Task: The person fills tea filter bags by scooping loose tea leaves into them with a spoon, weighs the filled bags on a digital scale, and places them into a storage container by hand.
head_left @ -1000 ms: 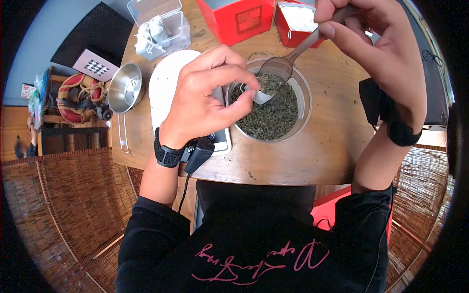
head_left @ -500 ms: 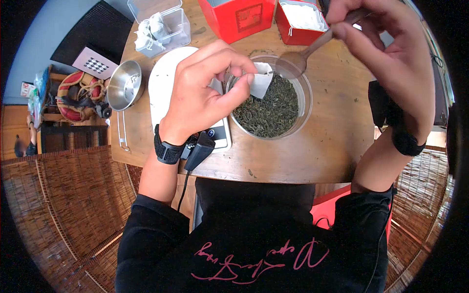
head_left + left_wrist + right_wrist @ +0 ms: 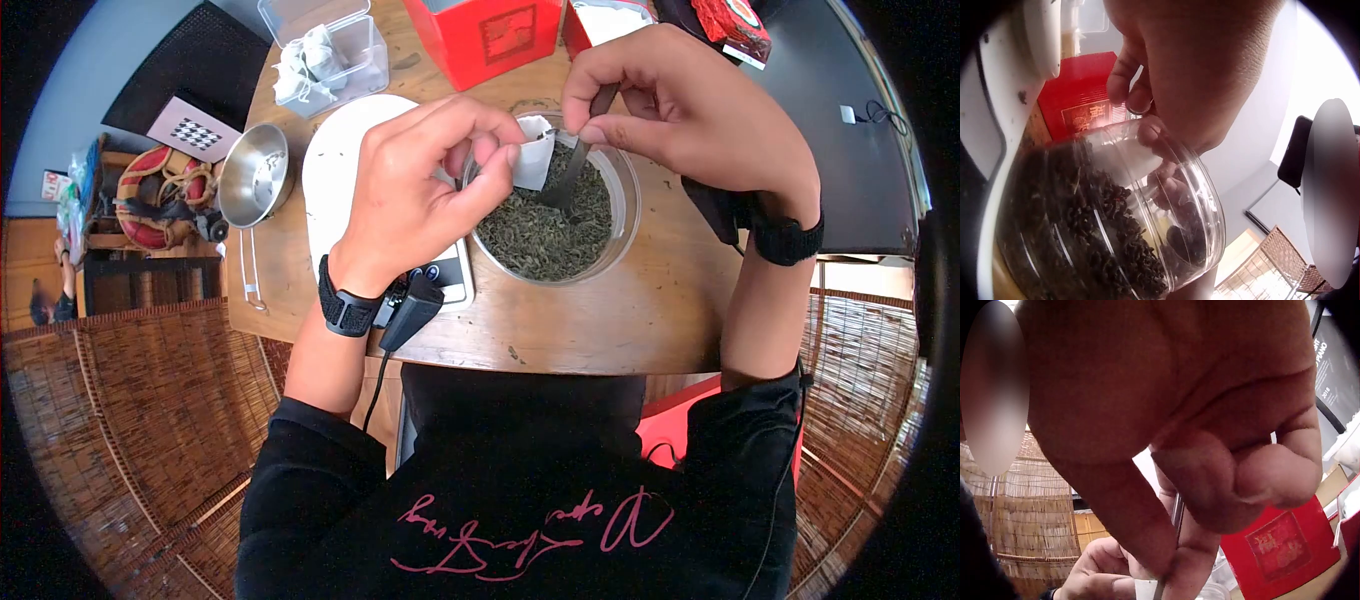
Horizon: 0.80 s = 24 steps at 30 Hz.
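A clear round tub (image 3: 625, 225) holds dark loose leaves (image 3: 545, 240). Over its left side the left hand (image 3: 425, 185) pinches a small white pouch (image 3: 535, 160) between thumb and index finger. From the right, the right hand (image 3: 690, 115) grips the spoon (image 3: 572, 180) by its handle, bowl pointing down at the leaves beside the pouch. Whether the bowl touches the leaves I cannot tell. Through the tub wall (image 3: 1210, 206) in the left wrist view, leaves show below the left hand (image 3: 1197, 62). The right hand (image 3: 1172, 425) fills the right wrist view, the handle between its fingers.
A white scale (image 3: 335, 180) lies under the left hand. At the left are a metal pan (image 3: 255, 180) and a clear box (image 3: 370, 75) with filled white pouches (image 3: 315, 65). Behind the tub stand a red box (image 3: 480, 45) and a smaller red box (image 3: 580, 40) of white pouches.
The right hand has moved left and turned, bringing the spoon from above the tub's right rim to bowl-down beside the pouch. Since the earliest frame, the left hand's pouch has lifted and turned upright.
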Each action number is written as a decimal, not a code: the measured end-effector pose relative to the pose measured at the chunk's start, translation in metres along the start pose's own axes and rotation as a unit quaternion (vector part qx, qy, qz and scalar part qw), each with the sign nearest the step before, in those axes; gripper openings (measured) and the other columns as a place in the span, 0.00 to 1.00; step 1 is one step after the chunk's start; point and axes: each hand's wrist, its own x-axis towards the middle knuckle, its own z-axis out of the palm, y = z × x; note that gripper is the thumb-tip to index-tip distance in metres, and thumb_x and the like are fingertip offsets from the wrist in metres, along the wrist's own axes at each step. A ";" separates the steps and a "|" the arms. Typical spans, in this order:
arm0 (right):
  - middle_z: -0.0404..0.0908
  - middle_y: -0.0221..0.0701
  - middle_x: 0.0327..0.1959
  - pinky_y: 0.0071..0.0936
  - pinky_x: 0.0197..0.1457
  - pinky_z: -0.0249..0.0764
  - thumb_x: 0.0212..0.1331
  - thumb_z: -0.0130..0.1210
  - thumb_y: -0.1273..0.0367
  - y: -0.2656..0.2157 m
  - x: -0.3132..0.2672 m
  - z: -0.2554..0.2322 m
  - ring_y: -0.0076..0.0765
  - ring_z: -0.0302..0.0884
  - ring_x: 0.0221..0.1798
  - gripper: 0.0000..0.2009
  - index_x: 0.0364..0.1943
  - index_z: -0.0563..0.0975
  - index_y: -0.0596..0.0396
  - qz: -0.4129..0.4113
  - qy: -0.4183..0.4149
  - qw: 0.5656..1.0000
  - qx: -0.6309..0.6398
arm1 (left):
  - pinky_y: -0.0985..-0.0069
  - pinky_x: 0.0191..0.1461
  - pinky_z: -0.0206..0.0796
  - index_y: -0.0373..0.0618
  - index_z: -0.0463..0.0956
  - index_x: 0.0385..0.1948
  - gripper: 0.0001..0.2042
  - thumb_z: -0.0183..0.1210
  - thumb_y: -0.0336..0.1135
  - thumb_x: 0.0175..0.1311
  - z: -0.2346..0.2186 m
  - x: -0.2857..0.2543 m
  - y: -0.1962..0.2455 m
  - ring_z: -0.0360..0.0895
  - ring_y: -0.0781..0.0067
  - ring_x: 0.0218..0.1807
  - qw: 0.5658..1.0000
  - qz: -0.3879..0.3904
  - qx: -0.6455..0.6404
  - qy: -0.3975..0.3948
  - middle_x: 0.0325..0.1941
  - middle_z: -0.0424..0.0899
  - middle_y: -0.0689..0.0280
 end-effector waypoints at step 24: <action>0.82 0.15 0.31 0.12 0.26 0.50 0.63 0.63 0.64 0.042 -0.011 -0.045 0.03 0.62 0.25 0.06 0.39 0.81 0.49 0.001 0.101 0.990 0.102 | 0.81 0.31 0.64 0.43 0.87 0.32 0.07 0.67 0.22 0.52 -0.003 0.000 0.002 0.76 0.79 0.31 0.999 -0.006 -0.046 -0.017 0.32 0.83 0.68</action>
